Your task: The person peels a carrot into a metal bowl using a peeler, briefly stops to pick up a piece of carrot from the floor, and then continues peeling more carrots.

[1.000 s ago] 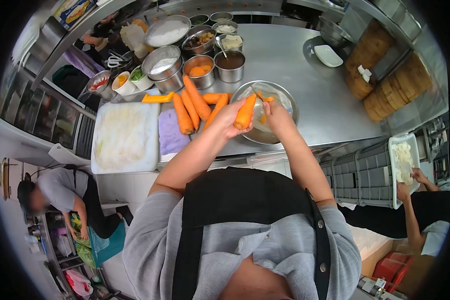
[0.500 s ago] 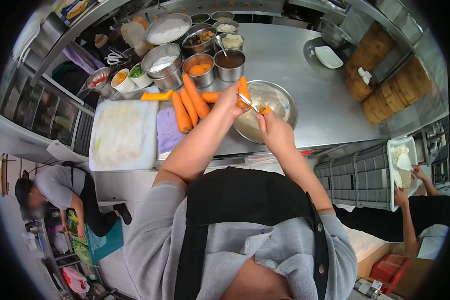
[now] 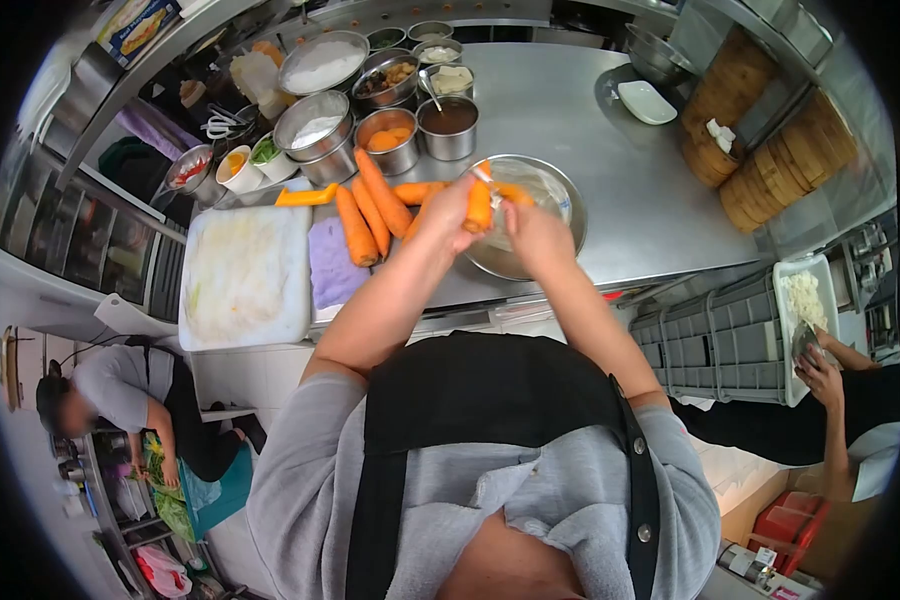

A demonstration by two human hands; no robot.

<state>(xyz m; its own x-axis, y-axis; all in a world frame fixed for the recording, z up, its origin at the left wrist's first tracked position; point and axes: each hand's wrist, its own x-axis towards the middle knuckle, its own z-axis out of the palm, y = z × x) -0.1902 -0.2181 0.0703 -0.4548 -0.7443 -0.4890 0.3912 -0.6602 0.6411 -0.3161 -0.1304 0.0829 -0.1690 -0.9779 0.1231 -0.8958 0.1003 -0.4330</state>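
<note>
My left hand [image 3: 454,218] is closed around a carrot [image 3: 479,208], which it holds tilted above the near-left side of a steel bowl [image 3: 581,225]. Close against the carrot, my right hand [image 3: 541,238] grips a peeler [image 3: 496,196] with a metal head, blurred by motion. Something orange shows just above the right fingers, over the bowl. Left of my hands, several whole carrots [image 3: 380,192] lie in a group on the steel counter. A folded purple cloth [image 3: 335,262] rests beside them.
A white cutting board [image 3: 245,275] lies at the left. Steel containers, including one of brown sauce [image 3: 448,125], crowd the back left. Bamboo steamers [image 3: 785,175] and a white dish [image 3: 647,102] stand right. One person crouches lower left; another works at a white tub [image 3: 805,290].
The peeler has moved along the carrot and the carrot is turned more upright. At the right, the other person's hands have shifted together over the tub, now with a dark tool.
</note>
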